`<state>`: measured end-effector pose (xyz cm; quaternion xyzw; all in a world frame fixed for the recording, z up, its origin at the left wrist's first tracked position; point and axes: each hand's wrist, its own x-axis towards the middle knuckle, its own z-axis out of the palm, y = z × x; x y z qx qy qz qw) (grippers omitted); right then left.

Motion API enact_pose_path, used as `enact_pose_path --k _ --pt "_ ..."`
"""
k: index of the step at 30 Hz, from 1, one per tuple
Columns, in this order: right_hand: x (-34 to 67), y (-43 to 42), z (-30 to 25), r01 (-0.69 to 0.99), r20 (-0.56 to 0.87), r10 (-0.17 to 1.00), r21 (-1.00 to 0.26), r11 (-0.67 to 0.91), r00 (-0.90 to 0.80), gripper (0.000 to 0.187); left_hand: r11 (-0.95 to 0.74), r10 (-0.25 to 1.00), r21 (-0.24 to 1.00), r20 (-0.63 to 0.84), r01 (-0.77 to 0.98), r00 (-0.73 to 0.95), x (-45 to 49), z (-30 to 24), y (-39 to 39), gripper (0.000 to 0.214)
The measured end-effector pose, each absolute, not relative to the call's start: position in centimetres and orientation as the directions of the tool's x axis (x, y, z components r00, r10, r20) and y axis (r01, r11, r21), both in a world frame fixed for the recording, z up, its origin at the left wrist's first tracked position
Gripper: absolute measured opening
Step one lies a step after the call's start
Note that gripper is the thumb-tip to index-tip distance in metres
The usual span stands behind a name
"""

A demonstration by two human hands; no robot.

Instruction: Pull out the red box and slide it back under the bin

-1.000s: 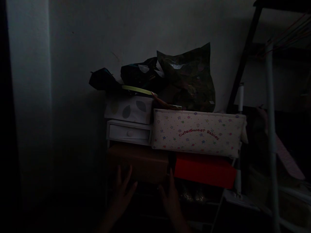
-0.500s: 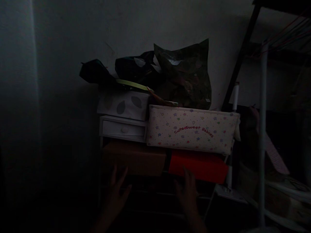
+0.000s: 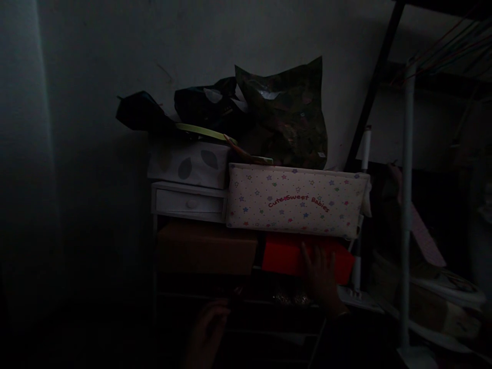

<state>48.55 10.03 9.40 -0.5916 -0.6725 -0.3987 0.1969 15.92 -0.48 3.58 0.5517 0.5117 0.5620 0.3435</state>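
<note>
In the dim head view my right hand (image 3: 321, 277) is open, its fingers spread over the front of a red box (image 3: 282, 253). It is too dark to tell whether the fingertips press on it. Lower and to the left, my left hand (image 3: 209, 325) has its fingers curled in, near the dark lower shelf. What it holds, if anything, is lost in shadow. A brown box (image 3: 205, 248) sits on the rack left of the red one. Something glittery (image 3: 290, 297), perhaps a pair of shoes, shows faintly below the red box.
A pale star-patterned case (image 3: 298, 200) reading "Cute Sweet Babies" rests above the red box. Left of it are a small white drawer (image 3: 188, 203) and a leaf-print box (image 3: 188, 164), with dark bags (image 3: 284, 113) on top. A pale pole (image 3: 407, 205) stands at right.
My right hand has moved right and up to the red box. My left hand has moved right and down, its spread fingers now curled. The view has shifted slightly.
</note>
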Motion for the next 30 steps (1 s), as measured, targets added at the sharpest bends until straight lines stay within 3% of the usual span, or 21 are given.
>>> enact_pose_path --k 6,12,17,20,24,26,30 --pt "49.8 8.5 9.5 0.922 0.697 0.645 0.386 0.028 -0.311 0.087 -0.096 0.993 0.992 0.101 0.078 -0.064 17.9 4.8 -1.6 0.025" --pt "51.4 4.9 8.6 0.922 0.726 0.586 0.372 0.105 -0.360 0.088 0.046 0.999 0.999 -0.045 -0.029 0.028 19.2 5.5 -1.7 0.031" --pt "52.3 1.8 7.0 0.914 0.737 0.553 0.385 0.128 -0.388 0.087 0.161 0.986 0.956 -0.146 -0.246 0.078 21.3 6.6 -1.7 0.051" --pt "52.1 0.6 6.3 0.918 0.756 0.534 0.380 0.115 -0.380 0.087 0.204 0.975 0.900 -0.150 -0.384 0.166 22.9 7.9 -1.0 0.066" --pt "51.3 -0.9 5.8 0.926 0.777 0.513 0.361 0.111 -0.365 0.086 0.285 0.928 0.803 -0.095 -0.523 0.360 25.0 10.1 0.1 0.066" --pt "50.9 -1.7 5.6 0.925 0.783 0.503 0.364 0.106 -0.366 0.086 0.257 0.936 0.779 -0.053 -0.572 0.349 25.7 11.1 0.2 0.061" --pt "50.8 -3.1 4.2 0.918 0.794 0.468 0.379 0.116 -0.388 0.084 0.271 0.951 0.771 -0.122 -0.575 0.285 26.2 11.3 -0.5 0.054"
